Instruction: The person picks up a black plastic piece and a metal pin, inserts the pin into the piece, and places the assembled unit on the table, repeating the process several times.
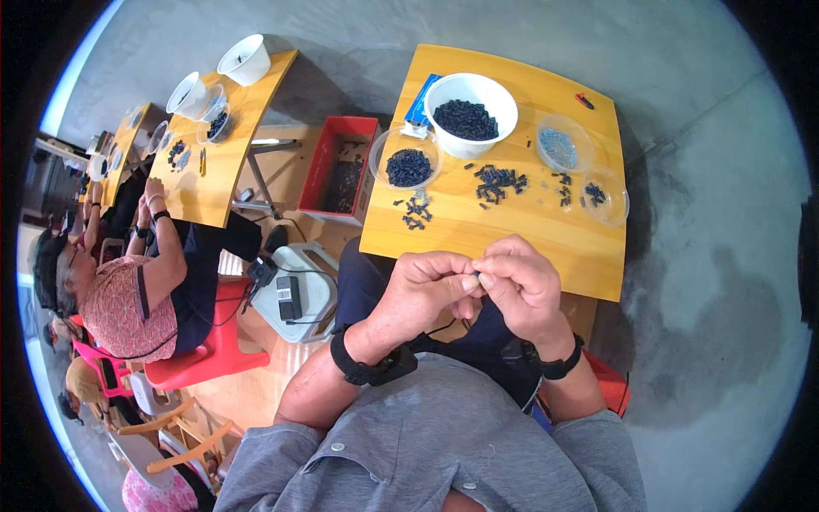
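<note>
My left hand (426, 288) and my right hand (522, 288) meet in front of the table's near edge, above my lap. Both are closed in a pinch, thumbs and fingertips nearly touching. Between the tips only a dark speck shows, too small to name. Beyond them on the yellow table (529, 247) lie a loose heap of short black cylindrical parts (499, 182) and a smaller group of dark and clear pieces (415, 213). A white bowl (503, 98) holds many black cylindrical parts. Left of it, a clear tub (381, 164) contains small dark pieces.
Clear tubs with clear bits (559, 148) and a few black parts (595, 194) stand at the table's right. A red-handled tool (584, 101) lies far right. A red bin (337, 166) sits on the floor at left. A co-worker (128, 299) sits at another yellow table (213, 183).
</note>
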